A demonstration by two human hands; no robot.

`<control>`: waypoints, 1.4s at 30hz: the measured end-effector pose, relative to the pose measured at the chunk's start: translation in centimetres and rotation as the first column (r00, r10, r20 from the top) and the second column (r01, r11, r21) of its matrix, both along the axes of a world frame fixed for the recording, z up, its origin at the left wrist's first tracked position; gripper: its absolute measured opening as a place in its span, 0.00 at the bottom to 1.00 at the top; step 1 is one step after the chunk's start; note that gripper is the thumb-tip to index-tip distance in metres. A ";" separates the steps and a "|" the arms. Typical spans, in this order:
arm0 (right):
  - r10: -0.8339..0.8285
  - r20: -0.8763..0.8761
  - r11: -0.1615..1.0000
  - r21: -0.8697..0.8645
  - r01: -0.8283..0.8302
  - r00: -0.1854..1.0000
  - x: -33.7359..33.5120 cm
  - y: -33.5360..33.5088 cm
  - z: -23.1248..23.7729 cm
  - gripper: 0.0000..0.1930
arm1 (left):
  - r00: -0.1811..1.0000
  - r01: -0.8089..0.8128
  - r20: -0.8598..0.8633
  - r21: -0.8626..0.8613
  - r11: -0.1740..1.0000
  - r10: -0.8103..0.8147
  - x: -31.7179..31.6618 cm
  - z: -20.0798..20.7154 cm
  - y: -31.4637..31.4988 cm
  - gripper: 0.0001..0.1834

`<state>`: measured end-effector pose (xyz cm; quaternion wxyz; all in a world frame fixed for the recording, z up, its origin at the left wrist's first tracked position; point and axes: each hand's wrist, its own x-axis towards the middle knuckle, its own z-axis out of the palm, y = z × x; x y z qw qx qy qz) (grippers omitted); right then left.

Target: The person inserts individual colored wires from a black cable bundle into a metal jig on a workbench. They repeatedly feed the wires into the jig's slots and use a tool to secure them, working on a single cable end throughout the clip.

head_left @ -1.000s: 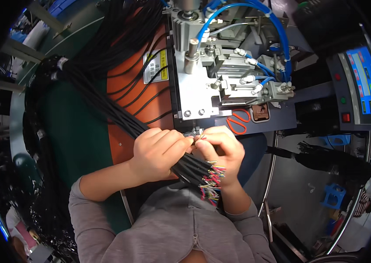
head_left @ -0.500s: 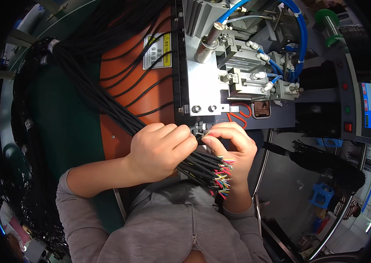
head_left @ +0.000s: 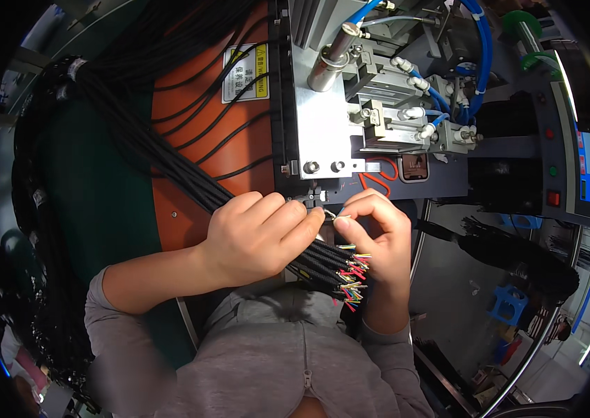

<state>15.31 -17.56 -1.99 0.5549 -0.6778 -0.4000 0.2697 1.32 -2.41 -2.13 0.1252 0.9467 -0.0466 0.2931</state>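
beside the black cable bundle point(head_left: 324, 262), we look to be parting wire ends point(head_left: 330, 214): left grip point(head_left: 257, 234) apparently holding their base, right grip point(head_left: 383, 228) pinching their tips; the next move needs finesse.

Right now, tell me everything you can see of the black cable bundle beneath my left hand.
The black cable bundle holds many slim cables, their sleeves looking braided. A pale band ties it at upper left; it slants down over the orange surface, passes under your left hand, and ends in splayed pink, yellow, white and blue wire tips beside your right hand.
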 end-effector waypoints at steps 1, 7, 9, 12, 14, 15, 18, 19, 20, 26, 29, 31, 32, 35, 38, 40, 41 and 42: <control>-0.042 0.077 0.999 0.011 0.041 0.996 -0.1 -0.1 -0.5 0.05 | 1.000 0.003 -0.008 0.018 1.000 -0.003 0.0 -0.1 0.0 0.14; -0.215 0.393 0.975 0.037 0.218 0.894 -1.1 1.2 -1.8 0.03 | 0.995 0.002 -0.100 0.041 0.999 0.002 0.5 -0.1 -0.1 0.16; -0.222 0.413 0.971 0.008 0.240 0.883 -1.2 1.7 -2.0 0.03 | 0.991 -0.016 -0.131 0.049 0.999 0.022 0.7 -0.1 -0.2 0.15; -0.195 0.419 0.973 -0.032 0.229 0.887 -1.3 1.8 -2.0 0.04 | 0.984 -0.052 -0.167 0.091 0.994 0.067 0.8 0.0 -0.4 0.16; -0.213 0.395 0.972 -0.003 0.233 0.894 -1.5 1.7 -2.3 0.04 | 0.977 -0.065 -0.194 0.108 0.992 0.085 0.7 0.3 -0.5 0.16; -0.224 0.382 0.971 0.011 0.238 0.897 -1.6 1.6 -2.5 0.04 | 0.974 -0.068 -0.206 0.117 0.991 0.092 0.7 0.4 -0.6 0.16; -0.277 0.383 0.960 0.076 0.268 0.881 -1.7 2.0 -3.1 0.03 | 0.972 -0.075 -0.215 0.108 0.991 0.097 0.7 0.4 -0.7 0.16; -0.293 0.374 0.956 0.089 0.280 0.880 -1.8 2.1 -3.2 0.03 | 0.972 -0.071 -0.213 0.116 0.991 0.094 0.7 0.4 -0.6 0.16; -0.307 0.308 0.951 0.069 0.301 0.901 -1.9 2.2 -3.3 0.03 | 0.973 -0.066 -0.212 0.124 0.990 0.091 0.8 0.3 -0.5 0.16; -0.338 -0.467 0.940 -0.133 0.313 0.817 -2.1 2.0 -4.0 0.04 | 0.991 -0.059 -0.115 0.113 0.992 0.072 1.2 0.0 -0.1 0.08; -0.231 -0.575 0.963 -0.020 0.269 0.785 -1.7 1.5 -6.1 0.04 | 0.993 -0.057 -0.096 0.072 0.996 0.064 1.4 0.0 0.1 0.07; -0.316 -0.350 0.941 0.004 0.339 0.882 -2.1 2.0 -5.5 0.04 | 0.991 -0.069 -0.112 0.025 0.997 0.072 1.3 -0.2 -0.1 0.10; -0.356 -0.228 0.928 0.023 0.371 0.906 -2.4 2.3 -5.0 0.04 | 0.986 -0.090 -0.134 0.054 0.994 0.096 1.2 0.1 -0.1 0.10; -0.374 -0.169 0.927 -0.047 0.371 0.912 -2.5 2.2 -5.2 0.06 | 0.965 -0.127 -0.213 0.138 0.982 0.155 0.6 1.1 -0.6 0.08; -0.361 -0.391 0.923 -0.019 0.385 0.847 -1.9 1.5 -5.3 0.04 | 0.940 -0.128 -0.284 0.216 0.968 0.188 0.1 1.5 -0.9 0.07; -0.282 -0.243 0.920 0.207 0.334 0.928 -1.3 1.2 -4.8 0.03 | 0.959 -0.162 -0.196 0.219 0.962 0.206 0.2 0.6 -0.8 0.06; -0.245 -0.059 0.928 0.275 0.252 0.968 -0.8 1.1 -4.6 0.05 | 0.965 -0.179 -0.151 0.219 0.959 0.214 0.4 0.5 -0.7 0.05; -0.057 0.050 0.958 0.283 0.040 0.997 -0.2 0.5 -4.1 0.10 | 0.971 -0.143 -0.167 0.177 0.974 0.173 0.5 0.6 -0.5 0.05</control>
